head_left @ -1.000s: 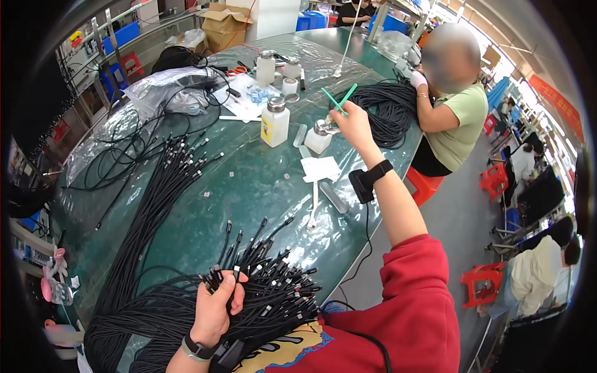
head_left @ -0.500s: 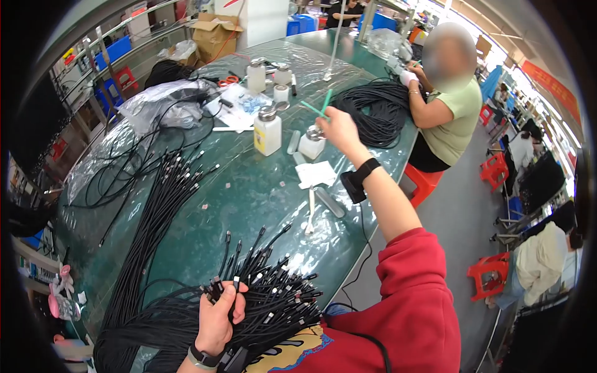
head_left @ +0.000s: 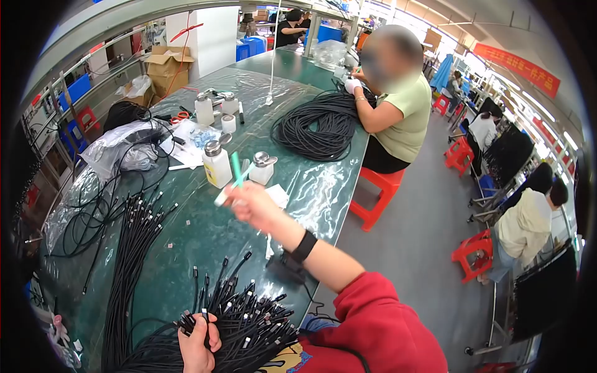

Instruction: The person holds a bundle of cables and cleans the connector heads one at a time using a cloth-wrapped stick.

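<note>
Black cables with metal-tipped plugs (head_left: pixel 249 320) lie in a thick bundle at the table's front edge. Among them, my left hand (head_left: pixel 199 342) is closed on a few cable ends, one plug pointing up by the thumb. My right hand (head_left: pixel 254 208), slightly blurred, is raised over the table and pinches a slim green stick-like tool (head_left: pixel 236 166); its exact kind is unclear. A paler green piece and a whitish end also show at the fingers. Just beyond that hand stand a white bottle with a metal cap (head_left: pixel 216 166) and a smaller metal-topped bottle (head_left: pixel 262 169).
A second cable bundle (head_left: pixel 127 267) runs along the left, near clear plastic bags (head_left: pixel 124 146). Farther back are more bottles (head_left: pixel 204 110), orange-handled scissors (head_left: pixel 180 116) and a coiled cable heap (head_left: pixel 317 127). A co-worker (head_left: pixel 401 118) sits at the right edge.
My right hand has drawn back from the small bottle toward me, bringing the green tool along. My left hand keeps its grip on the cable ends. The view has turned rightward.
</note>
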{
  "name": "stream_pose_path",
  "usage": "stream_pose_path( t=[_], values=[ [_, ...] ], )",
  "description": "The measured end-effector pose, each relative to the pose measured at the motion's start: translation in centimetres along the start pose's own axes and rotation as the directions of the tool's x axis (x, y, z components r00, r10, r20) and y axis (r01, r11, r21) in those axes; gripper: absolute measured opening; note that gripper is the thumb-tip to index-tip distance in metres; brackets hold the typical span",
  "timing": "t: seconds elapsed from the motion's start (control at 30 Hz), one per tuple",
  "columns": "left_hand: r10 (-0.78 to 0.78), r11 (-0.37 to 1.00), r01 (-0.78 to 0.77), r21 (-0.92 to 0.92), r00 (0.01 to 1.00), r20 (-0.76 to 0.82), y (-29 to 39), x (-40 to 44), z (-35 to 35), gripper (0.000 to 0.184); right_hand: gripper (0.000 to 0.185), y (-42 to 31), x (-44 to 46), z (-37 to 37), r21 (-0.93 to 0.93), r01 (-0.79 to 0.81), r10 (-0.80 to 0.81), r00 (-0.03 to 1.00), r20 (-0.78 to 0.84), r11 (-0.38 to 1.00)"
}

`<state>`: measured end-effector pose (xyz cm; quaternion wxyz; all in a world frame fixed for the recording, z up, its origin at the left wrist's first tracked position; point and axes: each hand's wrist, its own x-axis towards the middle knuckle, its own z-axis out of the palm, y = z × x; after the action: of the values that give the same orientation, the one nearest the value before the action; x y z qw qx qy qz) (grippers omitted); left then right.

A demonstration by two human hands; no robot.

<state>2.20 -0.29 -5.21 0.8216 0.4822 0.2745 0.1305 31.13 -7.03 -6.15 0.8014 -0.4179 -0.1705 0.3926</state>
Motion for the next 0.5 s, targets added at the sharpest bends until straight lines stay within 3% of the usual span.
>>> stream_pose_path(
  t=[0.13, 0.23, 0.4, 0.5],
  values=[
    [0.017, 1.000, -0.016, -0.004, 1.000, 0.021, 0.2, -0.1, 0.0, 0.019, 0.012, 2.9, -1.4, 2.7, 0.075, -0.133, 0.120, 0.980, 0.159, 0.988],
    [-0.096, 0.995, 0.096, -0.007, 0.995, 0.012, 1.7, -0.6, 1.0, 0.018, 0.012, 4.5, -1.3, 2.7, 0.056, -0.184, 0.172, 0.970, 0.171, 0.981],
    [-0.110, 0.993, 0.111, -0.033, 0.994, 0.021, 1.2, -0.4, 0.5, 0.018, 0.011, 5.7, -1.7, 2.8, 0.095, -0.252, 0.228, 0.951, 0.210, 0.963],
    [-0.028, 0.997, 0.028, -0.066, 1.000, -0.001, 0.2, 0.1, 0.3, 0.018, 0.011, 6.3, -1.6, 2.8, 0.136, -0.294, 0.258, 0.938, 0.232, 0.946]
  ],
)
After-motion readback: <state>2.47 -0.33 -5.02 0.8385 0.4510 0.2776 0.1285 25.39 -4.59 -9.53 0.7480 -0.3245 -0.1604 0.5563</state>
